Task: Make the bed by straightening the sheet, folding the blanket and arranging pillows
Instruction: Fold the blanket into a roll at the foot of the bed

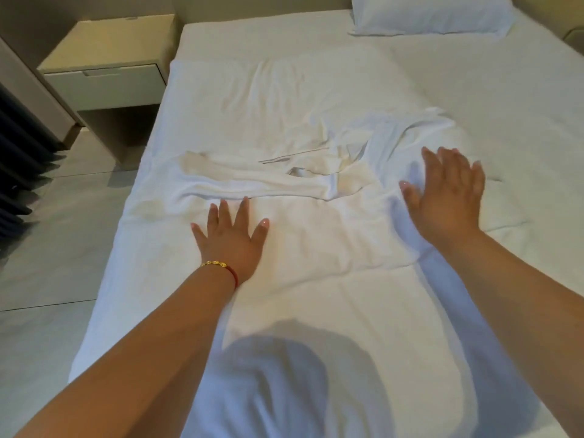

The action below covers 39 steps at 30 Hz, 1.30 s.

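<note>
- The step in hand looks like smoothing: both hands lie flat with fingers spread, gripping nothing, well apart on the white blanket (284,128).
- The left hand (230,238) presses the near part of the blanket; the right hand (448,197) rests on its right edge, beside a rumpled ridge (316,175) running across the middle.
- The sheet (489,90) shows bare at far right; one pillow (433,14) sits at the far right end.
- Next, I judge, the ridge needs sweeping flat before any folding.

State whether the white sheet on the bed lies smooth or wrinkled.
Wrinkled: the white sheet bunches into folds mid-bed, just beyond the flat left hand and right hand.
</note>
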### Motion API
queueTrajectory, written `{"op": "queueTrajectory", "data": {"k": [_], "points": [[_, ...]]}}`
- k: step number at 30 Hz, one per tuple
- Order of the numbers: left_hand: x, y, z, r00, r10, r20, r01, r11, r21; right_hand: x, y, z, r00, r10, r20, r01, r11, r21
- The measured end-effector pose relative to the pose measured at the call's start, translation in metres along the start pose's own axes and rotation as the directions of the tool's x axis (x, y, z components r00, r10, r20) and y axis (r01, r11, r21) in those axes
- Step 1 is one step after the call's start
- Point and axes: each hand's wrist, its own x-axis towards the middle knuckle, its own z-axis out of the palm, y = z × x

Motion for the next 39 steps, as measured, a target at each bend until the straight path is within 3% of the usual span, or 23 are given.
{"op": "queueTrajectory", "data": {"k": [2,4,6,10,13,16,18,22,24,27,32,34,36,37,39], "points": [[-0.008,0.033,-0.001,0.995,0.090,-0.048,-0.092,0.995,-0.029,0.012,0.038,-0.009,0.968,0.248,0.050,-0.249,0.968,0.026],[-0.013,0.065,0.004,0.984,0.174,-0.042,-0.175,0.984,-0.026,0.019,0.070,-0.013,0.859,0.458,0.230,-0.493,0.860,0.129],[-0.014,0.090,0.011,0.980,0.199,-0.019,-0.198,0.980,0.013,0.021,0.091,-0.013,0.734,0.522,0.435,-0.644,0.739,0.199],[-0.014,0.128,0.028,0.961,0.277,0.002,-0.276,0.958,0.081,0.024,0.108,-0.005,0.661,0.491,0.568,-0.675,0.719,0.164],[-0.003,0.134,0.049,0.965,0.197,0.172,-0.214,0.973,0.088,0.017,0.123,0.013,0.615,0.501,0.609,-0.678,0.731,0.082],[0.005,0.133,0.059,0.948,0.157,0.277,-0.189,0.977,0.095,0.006,0.140,0.029,0.594,0.480,0.646,-0.697,0.707,0.115],[0.006,0.134,0.058,0.953,0.153,0.260,-0.179,0.981,0.080,0.010,0.142,0.025,0.588,0.472,0.657,-0.726,0.667,0.171],[-0.001,0.161,0.048,0.986,0.160,0.038,-0.154,0.980,-0.123,0.034,0.142,0.008,0.601,0.442,0.665,-0.753,0.593,0.286],[-0.001,0.184,0.043,0.982,0.187,0.000,-0.183,0.963,-0.199,0.036,0.143,0.008,0.583,0.424,0.693,-0.774,0.548,0.317],[0.002,0.211,0.040,0.974,0.213,0.071,-0.196,0.961,-0.193,0.025,0.155,0.008,0.596,0.455,0.661,-0.754,0.601,0.266],[-0.003,0.220,0.039,0.936,0.314,0.158,-0.300,0.948,-0.104,0.031,0.169,-0.012,0.587,0.613,0.529,-0.729,0.684,0.016],[-0.004,0.205,0.031,0.952,0.285,0.116,-0.275,0.957,-0.093,0.036,0.145,-0.012,0.681,0.674,0.287,-0.696,0.717,-0.032],[-0.001,0.173,0.017,0.981,0.195,0.014,-0.194,0.980,-0.031,0.034,0.103,-0.015,0.822,0.566,0.065,-0.569,0.821,0.050],[0.001,0.152,0.009,0.990,0.134,-0.039,-0.134,0.991,0.002,0.031,0.078,-0.017,0.889,0.457,0.028,-0.457,0.885,0.091],[0.005,0.099,-0.003,0.994,-0.006,-0.111,0.013,0.998,0.063,0.021,0.032,-0.011,0.972,0.210,0.104,-0.217,0.974,0.064]]}}
